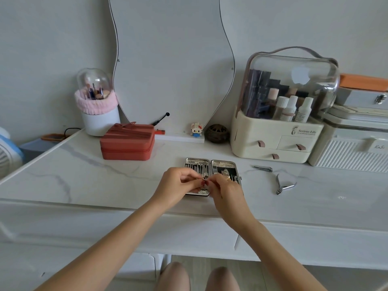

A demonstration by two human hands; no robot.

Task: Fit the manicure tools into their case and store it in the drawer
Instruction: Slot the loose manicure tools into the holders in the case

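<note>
Both hands, left hand (178, 184) and right hand (227, 189), pinch a small tool (206, 177) between fingertips: light, stiff, slippery steel; grip mid-shaft.

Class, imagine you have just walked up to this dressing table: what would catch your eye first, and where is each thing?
First, the two hands meeting mid-table: the left hand and right hand pinch a small metal tool over the open manicure case lying flat. Right of the case, nail clippers and cuticle nippers lie loose on the marble top. Behind, a red zipped box stands left and a clear-lidded cosmetics organiser right.
</note>
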